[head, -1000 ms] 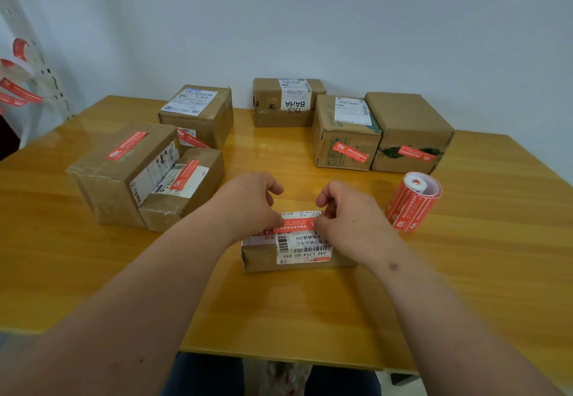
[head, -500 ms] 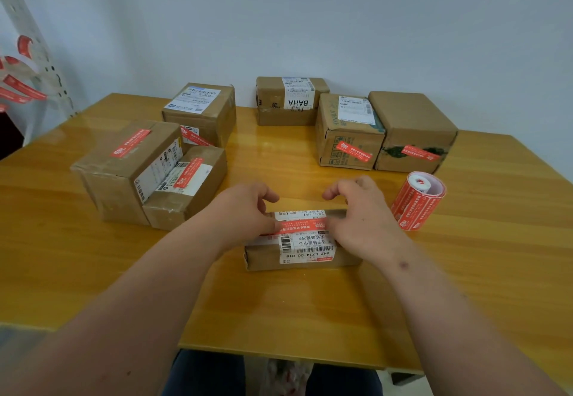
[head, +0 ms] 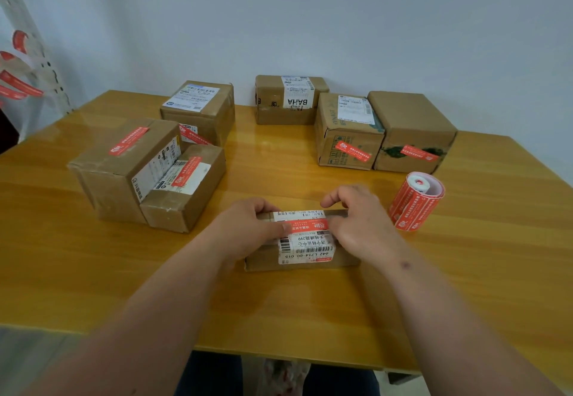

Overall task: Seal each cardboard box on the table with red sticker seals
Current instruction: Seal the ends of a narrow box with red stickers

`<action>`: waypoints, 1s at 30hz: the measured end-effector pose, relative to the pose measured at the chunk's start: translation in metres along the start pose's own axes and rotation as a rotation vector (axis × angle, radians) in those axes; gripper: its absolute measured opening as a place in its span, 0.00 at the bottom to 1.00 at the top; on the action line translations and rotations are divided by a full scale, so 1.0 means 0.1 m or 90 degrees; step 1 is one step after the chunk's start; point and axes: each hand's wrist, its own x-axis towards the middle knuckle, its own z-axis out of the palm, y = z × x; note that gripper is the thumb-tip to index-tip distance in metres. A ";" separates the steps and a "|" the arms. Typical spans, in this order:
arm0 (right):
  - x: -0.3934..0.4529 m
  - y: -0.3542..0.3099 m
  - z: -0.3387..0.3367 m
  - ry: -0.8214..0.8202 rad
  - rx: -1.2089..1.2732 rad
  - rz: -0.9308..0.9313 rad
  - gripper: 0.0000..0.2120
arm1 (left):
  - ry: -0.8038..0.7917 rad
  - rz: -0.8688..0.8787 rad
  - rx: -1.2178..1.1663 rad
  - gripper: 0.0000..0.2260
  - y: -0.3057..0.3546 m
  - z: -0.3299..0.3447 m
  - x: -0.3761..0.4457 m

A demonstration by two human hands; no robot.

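1. Head view: small box (head: 302, 245), near centre of table (head: 93, 271); red seal (head: 305, 226) pressed on top by left hand (head: 248, 230) thumb, right hand (head: 361, 225) fingers.
2. Risk: seal creased or skewed if smoothed unevenly.
3. Risk: far box (head: 290, 99), no seal visible, overlooked.

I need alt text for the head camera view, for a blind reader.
Both hands, left hand and right hand, press a red sticker seal onto a small cardboard box on a wooden table; a sticker roll lies nearby.
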 end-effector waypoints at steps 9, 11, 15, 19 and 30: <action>0.01 0.01 0.02 0.016 -0.007 -0.008 0.08 | 0.061 -0.005 0.018 0.14 0.04 0.10 -0.03; 0.02 0.02 0.03 0.024 0.006 0.000 0.05 | 0.034 -0.029 -0.037 0.11 0.06 0.08 -0.04; 0.05 -0.01 0.07 0.045 -0.039 0.000 0.03 | 0.014 -0.054 -0.102 0.08 0.05 0.05 -0.05; 0.04 0.02 0.04 0.030 0.026 0.007 0.08 | 0.019 -0.056 -0.144 0.09 0.01 -0.01 -0.08; -0.04 0.04 -0.01 -0.016 0.030 -0.052 0.04 | -0.029 -0.042 -0.155 0.14 -0.04 -0.01 -0.07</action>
